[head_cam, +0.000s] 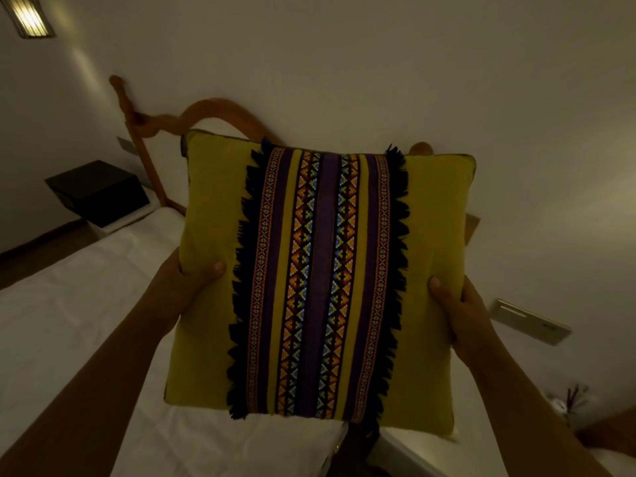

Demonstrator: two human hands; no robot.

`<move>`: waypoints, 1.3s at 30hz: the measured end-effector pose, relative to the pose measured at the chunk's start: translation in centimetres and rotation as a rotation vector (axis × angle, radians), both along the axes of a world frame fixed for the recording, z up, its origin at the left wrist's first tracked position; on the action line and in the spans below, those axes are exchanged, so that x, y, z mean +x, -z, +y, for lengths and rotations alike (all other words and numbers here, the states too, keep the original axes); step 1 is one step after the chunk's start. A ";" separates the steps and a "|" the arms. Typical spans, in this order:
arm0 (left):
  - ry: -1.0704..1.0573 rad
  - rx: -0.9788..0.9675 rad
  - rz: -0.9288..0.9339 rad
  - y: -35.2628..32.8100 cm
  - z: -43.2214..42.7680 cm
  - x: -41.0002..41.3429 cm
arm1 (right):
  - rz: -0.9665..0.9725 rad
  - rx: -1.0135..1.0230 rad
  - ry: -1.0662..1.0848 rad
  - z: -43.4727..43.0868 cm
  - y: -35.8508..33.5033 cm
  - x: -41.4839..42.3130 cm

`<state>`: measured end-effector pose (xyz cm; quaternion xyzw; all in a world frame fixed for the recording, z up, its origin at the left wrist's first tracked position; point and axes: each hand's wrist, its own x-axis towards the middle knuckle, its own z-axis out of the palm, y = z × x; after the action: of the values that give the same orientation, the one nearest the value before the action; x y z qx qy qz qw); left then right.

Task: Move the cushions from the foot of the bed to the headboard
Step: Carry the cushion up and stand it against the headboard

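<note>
A square yellow cushion (213,208) with a woven purple and orange band and black fringe down its middle fills the centre of the head view, held up in the air. My left hand (187,280) grips its left edge with the thumb on the front. On the right edge sits my right hand (457,304), thumb also on the front. Behind the cushion rises the curved wooden headboard (220,110), mostly hidden. The bed's white sheet (79,304) lies below on the left.
A dark bedside table (96,191) stands left of the headboard. The white wall (344,63) is close behind. A wall switch plate (530,321) is at the right, and a lit ceiling lamp (29,15) is at the top left.
</note>
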<state>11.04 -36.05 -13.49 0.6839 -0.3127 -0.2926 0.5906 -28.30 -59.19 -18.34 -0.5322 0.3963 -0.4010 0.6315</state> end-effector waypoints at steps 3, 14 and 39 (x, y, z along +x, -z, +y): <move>0.005 0.011 0.028 1.2 -2.0 2.3 | 0.022 0.017 -0.003 -1.6 0.9 1.7; 0.109 0.122 0.151 9.2 -9.5 12.9 | 0.131 0.146 0.028 -5.7 6.3 10.8; 0.409 0.331 0.197 25.8 -28.8 25.0 | 0.235 0.291 0.151 -12.8 22.9 21.9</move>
<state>36.03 -64.88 -39.30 0.6620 -0.3332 -0.5178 0.4273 -6.41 -72.03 -41.20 -0.4475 0.5598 -0.3209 0.6192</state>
